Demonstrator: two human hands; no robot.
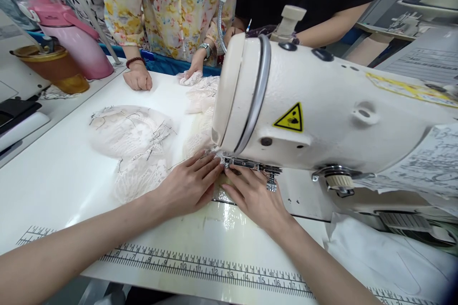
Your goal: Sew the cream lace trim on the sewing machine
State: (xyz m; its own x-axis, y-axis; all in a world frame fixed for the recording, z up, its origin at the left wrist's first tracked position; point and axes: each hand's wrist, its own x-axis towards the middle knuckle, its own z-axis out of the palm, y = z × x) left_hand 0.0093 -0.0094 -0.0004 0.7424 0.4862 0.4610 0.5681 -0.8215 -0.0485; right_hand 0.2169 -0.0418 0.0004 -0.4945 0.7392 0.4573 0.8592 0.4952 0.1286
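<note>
My left hand (188,182) lies flat with its fingers stretched out, pressing on pale lace fabric (138,152) just left of the needle area. Beside it, my right hand (255,196) also lies flat, fingertips at the presser foot (229,163) under the head of the white sewing machine (322,109). The lace runs under the machine head, and the needle itself is hidden. More lace pieces (200,95) trail toward the far edge of the white table (64,186).
Two people stand across the table; one rests a fist (138,78) and a hand on lace (193,74). A pink bottle (73,40) and brown cup (53,66) stand far left. A printed ruler (214,269) lines the near edge. Paper (422,167) hangs right.
</note>
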